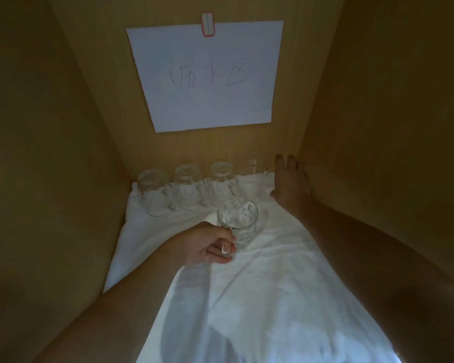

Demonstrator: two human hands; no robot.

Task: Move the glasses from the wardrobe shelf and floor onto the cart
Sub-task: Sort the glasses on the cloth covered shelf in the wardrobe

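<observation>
Left hand (207,244) grips glass mug (237,226) by its handle, right hand (291,182) flat and released beside the faint mug (253,163); lift straight off towel (247,284), clearing inverted mugs behind.

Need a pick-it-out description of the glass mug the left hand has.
Inside the wooden wardrobe compartment, a white cloth covers the shelf under a white paper sign. Three clear glass mugs line the back, upside down. The target clear faceted glass mug stands apart in front, mouth up, its handle gripped by the left hand.
</observation>
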